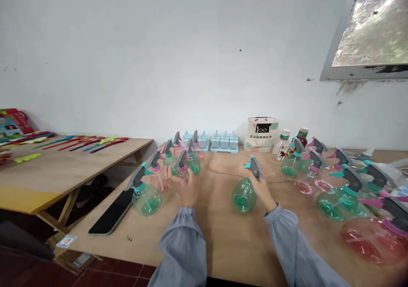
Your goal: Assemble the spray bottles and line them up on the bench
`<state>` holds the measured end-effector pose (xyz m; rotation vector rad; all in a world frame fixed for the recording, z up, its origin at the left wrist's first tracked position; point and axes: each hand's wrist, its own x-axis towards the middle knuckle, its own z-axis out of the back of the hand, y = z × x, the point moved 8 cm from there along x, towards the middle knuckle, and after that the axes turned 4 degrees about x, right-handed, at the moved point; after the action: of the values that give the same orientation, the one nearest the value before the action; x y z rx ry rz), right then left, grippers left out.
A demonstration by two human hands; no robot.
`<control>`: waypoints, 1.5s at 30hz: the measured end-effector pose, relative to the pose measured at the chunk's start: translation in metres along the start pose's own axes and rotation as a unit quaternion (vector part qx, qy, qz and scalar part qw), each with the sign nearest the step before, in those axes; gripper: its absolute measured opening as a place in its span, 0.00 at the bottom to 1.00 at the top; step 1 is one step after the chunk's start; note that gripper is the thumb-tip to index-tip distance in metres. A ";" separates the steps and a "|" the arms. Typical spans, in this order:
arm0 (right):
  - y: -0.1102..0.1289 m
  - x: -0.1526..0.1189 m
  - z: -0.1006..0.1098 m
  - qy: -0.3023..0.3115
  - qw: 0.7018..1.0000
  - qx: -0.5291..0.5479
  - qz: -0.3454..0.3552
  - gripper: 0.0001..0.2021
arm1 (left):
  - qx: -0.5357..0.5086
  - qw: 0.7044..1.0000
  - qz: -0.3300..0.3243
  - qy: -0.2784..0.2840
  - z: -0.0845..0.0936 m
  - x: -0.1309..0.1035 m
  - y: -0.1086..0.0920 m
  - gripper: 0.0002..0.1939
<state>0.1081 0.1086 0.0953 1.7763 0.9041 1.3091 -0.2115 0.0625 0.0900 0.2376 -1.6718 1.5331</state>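
My right hand point(262, 189) is closed round the grey-and-teal spray head of a green spray bottle point(243, 196). That bottle tilts slightly, and I cannot tell whether its base touches the table. My left hand point(183, 188) has its fingers spread and curved just in front of a pink-necked spray bottle point(182, 161); contact with it is unclear. Around that hand stand several more bottles, including a green spray bottle point(146, 198) at the near left, a pink spray bottle point(157, 177) and another green spray bottle point(193, 163) behind.
Several green and pink spray bottles point(338, 202) crowd the table's right side. A black phone point(112, 212) lies at the left edge. Along the wall are light blue ice-pop moulds point(224, 142), a paper bag point(260, 136) and two jars point(281, 144). A second table point(63, 168) bears colourful sticks.
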 end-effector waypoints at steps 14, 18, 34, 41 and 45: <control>0.018 0.004 -0.032 0.127 0.969 0.168 -0.128 0.09 | 0.241 0.959 0.031 0.148 -0.036 -0.012 0.012 0.25; 0.023 0.004 -0.033 0.117 0.960 0.219 -0.131 0.06 | 0.231 0.959 -0.001 0.167 -0.043 -0.021 0.003 0.23; 0.037 -0.001 -0.047 0.186 0.954 0.210 -0.111 0.08 | 0.189 0.968 -0.025 0.166 -0.049 -0.027 0.000 0.25; 0.040 -0.003 -0.048 0.185 0.951 0.218 -0.121 0.13 | 0.195 0.966 -0.035 0.169 -0.051 -0.028 0.001 0.25; 0.042 0.000 -0.041 0.143 0.959 0.227 -0.088 0.08 | 0.196 0.964 -0.037 0.173 -0.051 -0.029 -0.001 0.25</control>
<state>0.0730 0.0950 0.1403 1.8088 1.5931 1.3353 -0.1702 0.0968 0.0663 0.2219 -1.0707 1.7265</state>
